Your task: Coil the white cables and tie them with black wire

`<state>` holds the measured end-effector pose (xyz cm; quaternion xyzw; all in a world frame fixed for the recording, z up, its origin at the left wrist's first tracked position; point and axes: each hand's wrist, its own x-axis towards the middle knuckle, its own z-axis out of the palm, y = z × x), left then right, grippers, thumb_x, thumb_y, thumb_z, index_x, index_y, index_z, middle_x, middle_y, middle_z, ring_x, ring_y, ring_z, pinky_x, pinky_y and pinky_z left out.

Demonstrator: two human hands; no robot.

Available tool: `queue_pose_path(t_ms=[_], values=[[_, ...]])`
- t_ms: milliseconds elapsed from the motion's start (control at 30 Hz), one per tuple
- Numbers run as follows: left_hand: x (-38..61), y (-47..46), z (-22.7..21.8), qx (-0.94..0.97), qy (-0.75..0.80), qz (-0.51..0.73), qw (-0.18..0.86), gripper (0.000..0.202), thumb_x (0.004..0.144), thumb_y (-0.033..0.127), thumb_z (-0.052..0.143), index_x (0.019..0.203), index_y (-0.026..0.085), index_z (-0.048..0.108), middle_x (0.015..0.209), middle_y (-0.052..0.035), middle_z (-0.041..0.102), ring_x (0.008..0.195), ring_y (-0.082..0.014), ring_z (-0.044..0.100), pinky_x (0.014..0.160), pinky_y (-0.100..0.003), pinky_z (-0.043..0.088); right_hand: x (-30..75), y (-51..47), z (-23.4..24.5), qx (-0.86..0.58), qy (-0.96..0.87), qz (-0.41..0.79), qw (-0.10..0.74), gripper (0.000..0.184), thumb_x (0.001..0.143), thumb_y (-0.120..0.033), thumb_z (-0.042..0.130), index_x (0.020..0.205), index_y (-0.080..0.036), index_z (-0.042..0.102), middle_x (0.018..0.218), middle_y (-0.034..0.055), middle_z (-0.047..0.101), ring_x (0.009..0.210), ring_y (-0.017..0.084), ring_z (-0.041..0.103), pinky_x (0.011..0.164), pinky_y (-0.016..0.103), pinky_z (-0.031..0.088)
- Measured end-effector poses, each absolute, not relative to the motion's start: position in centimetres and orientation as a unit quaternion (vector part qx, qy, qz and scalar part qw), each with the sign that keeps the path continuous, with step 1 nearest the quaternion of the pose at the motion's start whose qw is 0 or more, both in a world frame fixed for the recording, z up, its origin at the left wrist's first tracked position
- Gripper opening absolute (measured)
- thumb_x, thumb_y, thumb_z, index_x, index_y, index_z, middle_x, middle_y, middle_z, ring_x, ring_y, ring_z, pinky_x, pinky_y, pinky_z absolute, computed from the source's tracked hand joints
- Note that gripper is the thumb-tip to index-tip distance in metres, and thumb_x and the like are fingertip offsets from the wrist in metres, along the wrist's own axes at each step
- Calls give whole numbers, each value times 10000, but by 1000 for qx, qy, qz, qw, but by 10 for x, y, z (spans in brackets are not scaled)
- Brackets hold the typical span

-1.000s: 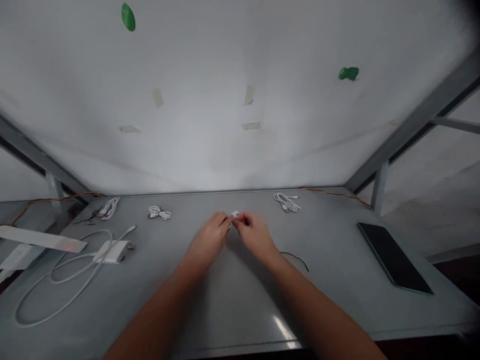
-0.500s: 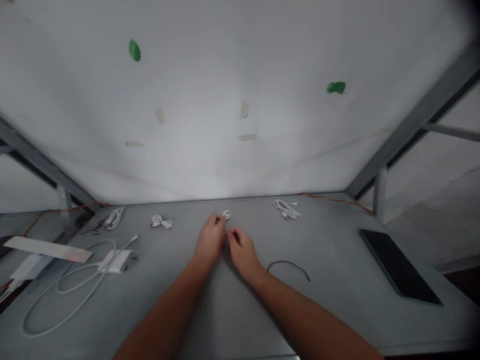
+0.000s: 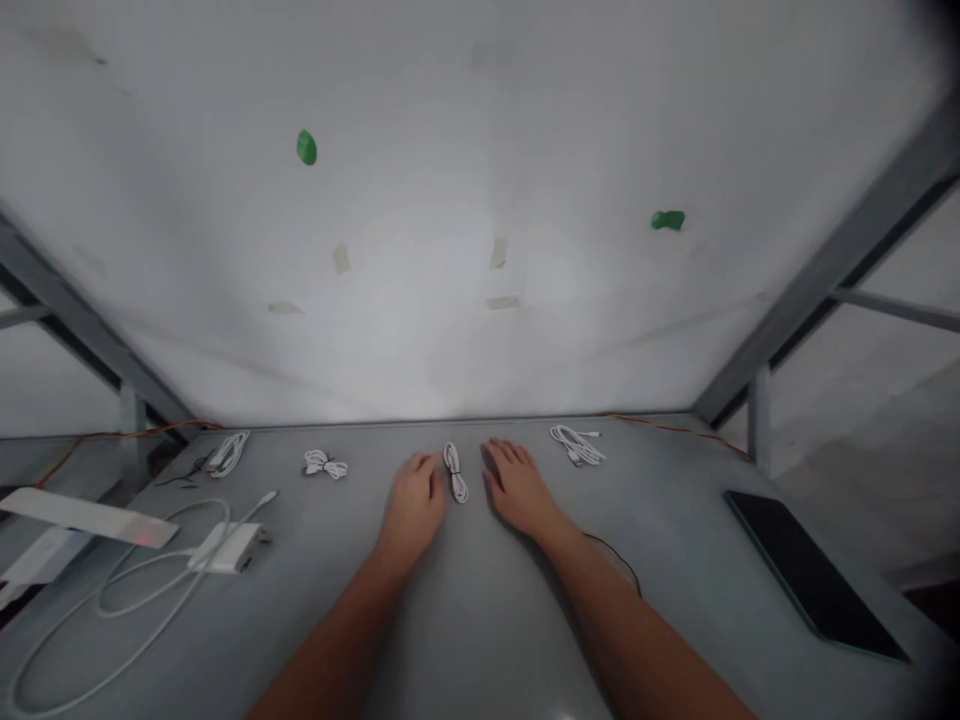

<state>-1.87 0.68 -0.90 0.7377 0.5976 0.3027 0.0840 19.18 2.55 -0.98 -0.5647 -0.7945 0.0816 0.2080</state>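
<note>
A white cable (image 3: 455, 474), folded into a narrow bundle with a dark tie round its middle, lies on the grey table between my hands. Just left of it rests my left hand (image 3: 415, 508), its fingers loosely bent, thumb a little apart, and nothing visible in its grasp. To the right of the bundle, my right hand (image 3: 519, 488) lies palm down with fingers stretched out, holding nothing. Neither hand appears to grip the cable. A thin black tie (image 3: 619, 562) curves out from beside my right forearm, which partly covers it.
Farther left are a tied white cable (image 3: 325, 465) and another cable bundle (image 3: 229, 454). A white charger (image 3: 229, 548) with a long looped cord lies nearer. On the right are a white cable bundle (image 3: 576, 445) and a dark tablet (image 3: 814, 570). A wall (image 3: 420, 350) rises behind.
My hands have moved apart and let go of the white cable, which now shows whole with a tie round it. The view has tilted slightly upward.
</note>
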Motion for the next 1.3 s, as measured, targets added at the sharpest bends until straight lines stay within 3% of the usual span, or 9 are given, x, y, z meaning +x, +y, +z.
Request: queue_pose_path(t_ms=[100,233,1300], values=[[-36,13,-16,738,635,228,2,435,993,197,431,1373,125,630,1467,-202,581,1389,-324,512,1163,-519,391,184,22,-12,-576,-802,61,146,537,1049,-304,394,1557,-140,459,1651,173,385,1532,318,338,1241,539,240],[-41,14,-23,740,655,150,-16,513,1028,269,386,1503,133,527,1594,-209,467,1483,-364,415,1199,-617,313,183,23,-14,-581,-801,61,133,569,1062,-364,360,1580,-138,431,1675,160,335,1553,338,298,1250,551,217],[-38,14,-24,738,666,102,-45,532,1050,289,345,1539,134,487,1622,-170,443,1502,-334,398,1224,-572,311,183,24,-13,-587,-795,63,135,562,1058,-380,374,1565,-153,459,1671,129,363,1541,340,315,1262,526,196]])
